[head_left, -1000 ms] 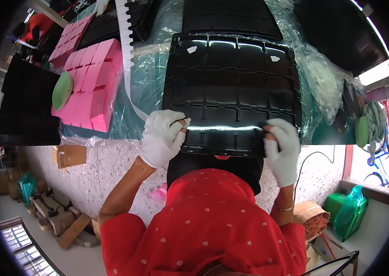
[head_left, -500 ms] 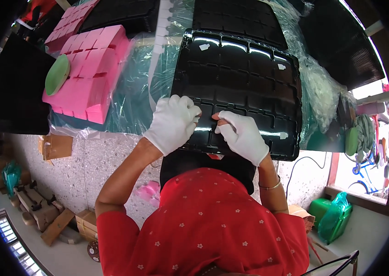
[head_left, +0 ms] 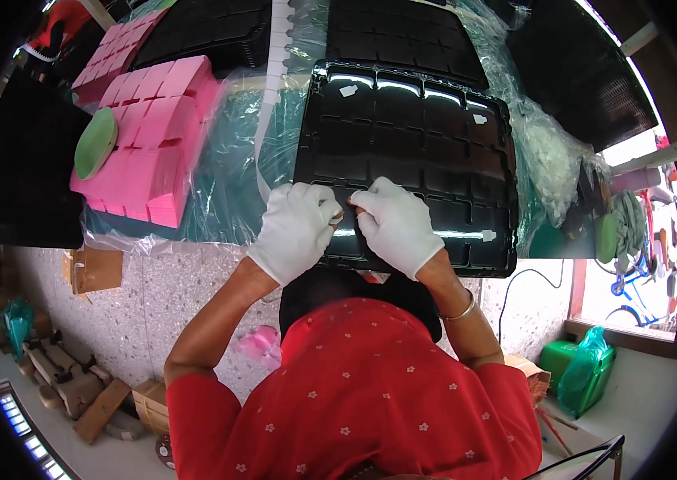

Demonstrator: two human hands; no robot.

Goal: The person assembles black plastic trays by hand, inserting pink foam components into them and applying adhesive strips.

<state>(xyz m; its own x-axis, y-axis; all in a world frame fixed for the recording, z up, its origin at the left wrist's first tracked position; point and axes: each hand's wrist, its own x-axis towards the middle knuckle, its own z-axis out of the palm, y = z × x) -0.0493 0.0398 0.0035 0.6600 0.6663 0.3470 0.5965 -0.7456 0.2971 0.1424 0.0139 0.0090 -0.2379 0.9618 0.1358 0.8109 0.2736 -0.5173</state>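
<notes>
A glossy black plastic tray (head_left: 426, 128) with several moulded compartments lies in front of me on a table covered in green plastic sheet. My left hand (head_left: 298, 228) and my right hand (head_left: 394, 224), both in white gloves, press side by side on the tray's near middle. Their fingertips meet and pinch at something small on the tray surface; what it is I cannot tell. Small white tape pieces (head_left: 489, 235) stick on the tray.
Pink foam blocks (head_left: 142, 148) wrapped in clear film lie at the left with a green disc (head_left: 95, 142) on them. More black trays (head_left: 402, 32) stack behind. Clear plastic bags (head_left: 546, 160) bunch at the right. Cardboard boxes (head_left: 94, 268) and a green bag (head_left: 586, 372) sit on the floor.
My hands moved from the tray's near corners inward to its middle, where they now meet. The view has tilted so the tray sits a little further right.
</notes>
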